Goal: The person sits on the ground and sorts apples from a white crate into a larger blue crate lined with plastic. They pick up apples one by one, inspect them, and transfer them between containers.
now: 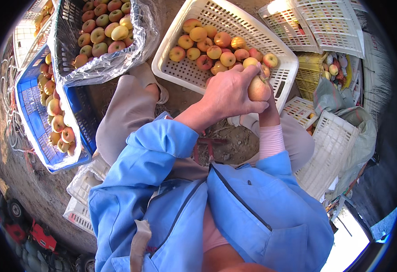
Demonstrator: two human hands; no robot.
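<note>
My left hand [234, 88] reaches across over the near right corner of a white plastic crate [166, 73], its thumb and fingers around a yellow-red apple [259, 90] with a stem on top. Behind the apple, mostly covered by it and by my left hand, is my right hand [270, 103]; the pink cuff shows at its wrist. Its fingers are hidden, so its grip cannot be made out. A heap of red and yellow apples [213, 52] lies in the white crate beyond the hands.
At upper left, a dark crate lined with clear plastic film [96, 73] holds apples. Left of it stands a blue crate [32, 112] with more apples. White crates [331, 146], a yellow crate [305, 73] and a woven sack [358, 125] lie to the right.
</note>
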